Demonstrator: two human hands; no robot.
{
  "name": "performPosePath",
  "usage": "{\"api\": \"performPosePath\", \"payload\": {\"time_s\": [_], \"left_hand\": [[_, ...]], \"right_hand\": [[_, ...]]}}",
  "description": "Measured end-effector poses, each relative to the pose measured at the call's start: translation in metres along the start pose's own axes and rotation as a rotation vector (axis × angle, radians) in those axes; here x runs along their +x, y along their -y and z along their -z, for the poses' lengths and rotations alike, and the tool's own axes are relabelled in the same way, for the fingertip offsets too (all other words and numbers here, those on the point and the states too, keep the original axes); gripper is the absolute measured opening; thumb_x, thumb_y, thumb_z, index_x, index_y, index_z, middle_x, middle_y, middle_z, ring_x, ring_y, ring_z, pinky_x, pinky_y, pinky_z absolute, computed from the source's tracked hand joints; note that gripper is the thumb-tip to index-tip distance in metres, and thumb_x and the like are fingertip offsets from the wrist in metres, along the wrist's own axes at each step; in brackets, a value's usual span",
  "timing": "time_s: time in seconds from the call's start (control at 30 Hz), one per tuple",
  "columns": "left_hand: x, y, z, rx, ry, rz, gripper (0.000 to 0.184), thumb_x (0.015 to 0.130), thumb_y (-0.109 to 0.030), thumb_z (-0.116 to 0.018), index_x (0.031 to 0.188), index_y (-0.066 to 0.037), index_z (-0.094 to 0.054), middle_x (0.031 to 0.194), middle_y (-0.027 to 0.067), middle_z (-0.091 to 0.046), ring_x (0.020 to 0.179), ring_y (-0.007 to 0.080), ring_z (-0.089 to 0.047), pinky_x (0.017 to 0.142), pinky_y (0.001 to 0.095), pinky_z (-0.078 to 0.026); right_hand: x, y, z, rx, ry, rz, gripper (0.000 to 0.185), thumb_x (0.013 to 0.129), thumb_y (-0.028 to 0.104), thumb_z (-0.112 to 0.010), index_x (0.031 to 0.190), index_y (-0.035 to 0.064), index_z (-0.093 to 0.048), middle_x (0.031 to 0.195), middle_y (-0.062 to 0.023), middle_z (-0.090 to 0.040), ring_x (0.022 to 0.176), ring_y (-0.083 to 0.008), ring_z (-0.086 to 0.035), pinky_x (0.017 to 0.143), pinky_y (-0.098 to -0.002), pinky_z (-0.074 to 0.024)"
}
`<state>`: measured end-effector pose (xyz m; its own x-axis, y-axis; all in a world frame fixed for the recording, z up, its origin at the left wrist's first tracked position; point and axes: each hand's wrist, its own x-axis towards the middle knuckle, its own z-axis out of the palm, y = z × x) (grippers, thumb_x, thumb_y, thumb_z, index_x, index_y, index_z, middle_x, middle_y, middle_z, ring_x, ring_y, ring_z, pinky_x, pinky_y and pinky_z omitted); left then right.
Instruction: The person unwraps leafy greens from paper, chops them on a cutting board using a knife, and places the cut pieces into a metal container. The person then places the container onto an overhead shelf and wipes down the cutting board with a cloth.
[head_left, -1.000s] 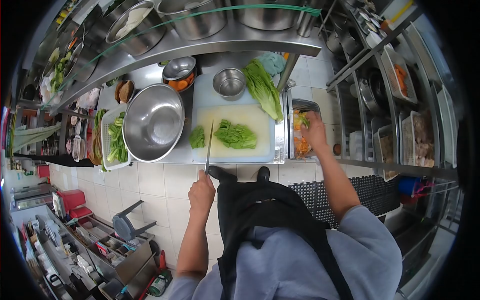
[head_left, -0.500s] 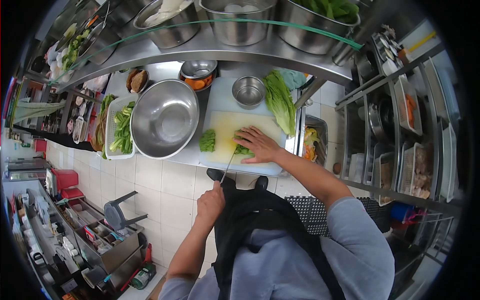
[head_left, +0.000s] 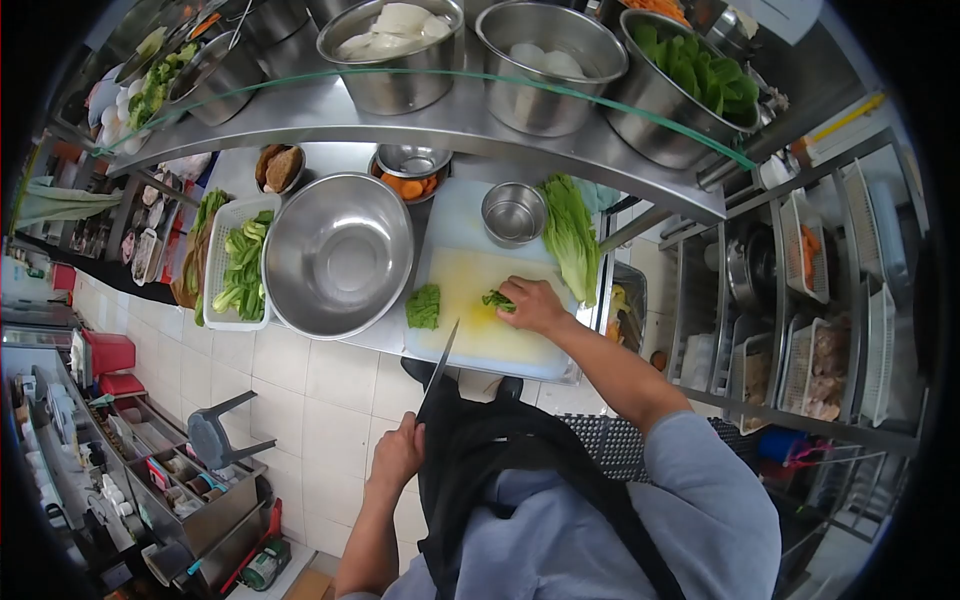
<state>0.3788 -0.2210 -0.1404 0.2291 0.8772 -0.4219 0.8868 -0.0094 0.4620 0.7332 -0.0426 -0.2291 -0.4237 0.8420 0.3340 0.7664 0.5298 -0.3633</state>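
My left hand [head_left: 398, 450] grips a knife [head_left: 440, 368], its blade pointing up toward the near edge of the yellowed cutting board [head_left: 465, 345]. On the board, the closed fingers of my right hand [head_left: 535, 304] hold some leafy lettuce [head_left: 496, 300]. Part of that bunch is hidden under the fingers. A separate lettuce piece [head_left: 424, 306] lies at the board's left edge, apart from both hands. Behind the board, a longer lettuce [head_left: 571, 240] rests at the right beside a small steel bowl [head_left: 514, 213].
A large steel bowl [head_left: 350, 250] stands left of the board, next to a white basket [head_left: 218, 300] of greens. Overhead, a steel shelf [head_left: 430, 145] carries several pots. Racks with trays [head_left: 808, 365] stand at the right, and a stool [head_left: 210, 437] is on the floor.
The knife has drawn back from the lettuce toward my body, with the left hand lower. My right hand, flat and spread before, is now closed around the lettuce. The camera view has tilted upward.
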Motion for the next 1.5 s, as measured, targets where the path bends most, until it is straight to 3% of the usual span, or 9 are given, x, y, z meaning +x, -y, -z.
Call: {"api": "performPosePath", "payload": {"time_s": [0.07,0.23,0.43,0.57,0.63,0.8,1.03,1.3,1.5], "left_hand": [[0.003,0.000,0.002,-0.038,0.004,0.001,0.020,0.106,-0.025,-0.055,0.103,-0.005,-0.052,0.069,0.0278,-0.066,0.068,0.0507,-0.067,0.064,0.0599,-0.055],[0.008,0.006,0.003,-0.094,-0.009,-0.039,0.018,0.105,-0.023,-0.056,0.103,-0.005,-0.052,0.070,0.0265,-0.066,0.068,0.0499,-0.067,0.062,0.0601,-0.054],[0.019,0.006,0.010,-0.084,-0.030,-0.082,0.019,0.105,-0.023,-0.056,0.104,-0.005,-0.053,0.070,0.0259,-0.067,0.067,0.0496,-0.067,0.062,0.0604,-0.053],[0.022,0.010,0.009,-0.097,-0.048,-0.091,0.019,0.105,-0.024,-0.056,0.105,-0.005,-0.053,0.070,0.0254,-0.067,0.068,0.0495,-0.067,0.063,0.0603,-0.054],[0.026,0.003,0.007,-0.079,-0.027,-0.120,0.020,0.105,-0.025,-0.056,0.105,-0.005,-0.053,0.071,0.0254,-0.067,0.068,0.0496,-0.067,0.063,0.0604,-0.054],[0.047,-0.031,-0.013,-0.061,0.092,-0.200,0.022,0.104,-0.030,-0.056,0.107,-0.008,-0.054,0.074,0.0278,-0.068,0.072,0.0516,-0.068,0.067,0.0627,-0.054],[0.086,-0.043,-0.029,-0.137,0.023,-0.086,0.026,0.105,-0.031,-0.054,0.113,-0.006,-0.055,0.083,0.0329,-0.069,0.080,0.0564,-0.066,0.077,0.0655,-0.052],[0.095,-0.021,-0.022,-0.095,-0.023,-0.078,0.024,0.107,-0.028,-0.051,0.111,-0.005,-0.053,0.081,0.0332,-0.068,0.080,0.0568,-0.066,0.074,0.0656,-0.052],[0.083,-0.011,-0.027,-0.146,0.005,-0.039,0.024,0.107,-0.029,-0.051,0.110,-0.005,-0.052,0.086,0.0327,-0.069,0.082,0.0569,-0.066,0.074,0.0660,-0.051]], "right_hand": [[0.016,0.000,0.022,0.095,-0.089,-0.205,0.031,0.077,0.028,-0.079,0.097,0.0070,-0.069,0.095,-0.0113,-0.072,0.082,-0.0313,-0.073,0.069,-0.0446,-0.0605],[0.102,-0.031,0.071,-0.013,-0.449,-0.247,0.034,0.080,0.029,-0.080,0.101,0.0048,-0.071,0.104,-0.0160,-0.074,0.087,-0.0362,-0.074,0.076,-0.0453,-0.0612],[0.128,-0.054,0.061,-0.186,-0.047,-0.260,0.035,0.088,0.031,-0.076,0.111,0.0047,-0.072,0.121,-0.0170,-0.072,0.099,-0.0378,-0.071,0.084,-0.0458,-0.0592],[0.106,-0.051,0.092,0.112,-0.247,-0.237,0.035,0.092,0.032,-0.073,0.111,0.0029,-0.072,0.111,-0.0163,-0.074,0.095,-0.0409,-0.071,0.083,-0.0468,-0.0583],[0.067,-0.041,0.119,0.148,-0.238,-0.727,0.033,0.094,0.033,-0.071,0.105,0.0027,-0.073,0.099,-0.0154,-0.076,0.090,-0.0428,-0.071,0.081,-0.0481,-0.0576],[-0.042,-0.038,0.086,-0.178,-0.202,-1.074,0.036,0.089,0.041,-0.077,0.094,0.0057,-0.070,0.084,-0.0156,-0.073,0.082,-0.0414,-0.071,0.074,-0.0511,-0.0549],[-0.038,-0.028,0.074,-0.134,-0.385,-1.110,0.044,0.083,0.037,-0.086,0.109,0.0063,-0.070,0.107,-0.0182,-0.074,0.091,-0.0393,-0.072,0.078,-0.0504,-0.0570],[-0.040,-0.035,0.044,-0.154,-0.263,-1.090,0.045,0.085,0.038,-0.082,0.115,0.0071,-0.070,0.093,-0.0183,-0.075,0.083,-0.0388,-0.072,0.078,-0.0495,-0.0579],[-0.094,-0.032,0.075,0.759,-0.381,-1.035,0.027,0.087,0.011,-0.079,0.111,0.0053,-0.067,0.097,-0.0065,-0.074,0.078,-0.0217,-0.070,0.072,-0.0390,-0.0571]]}}
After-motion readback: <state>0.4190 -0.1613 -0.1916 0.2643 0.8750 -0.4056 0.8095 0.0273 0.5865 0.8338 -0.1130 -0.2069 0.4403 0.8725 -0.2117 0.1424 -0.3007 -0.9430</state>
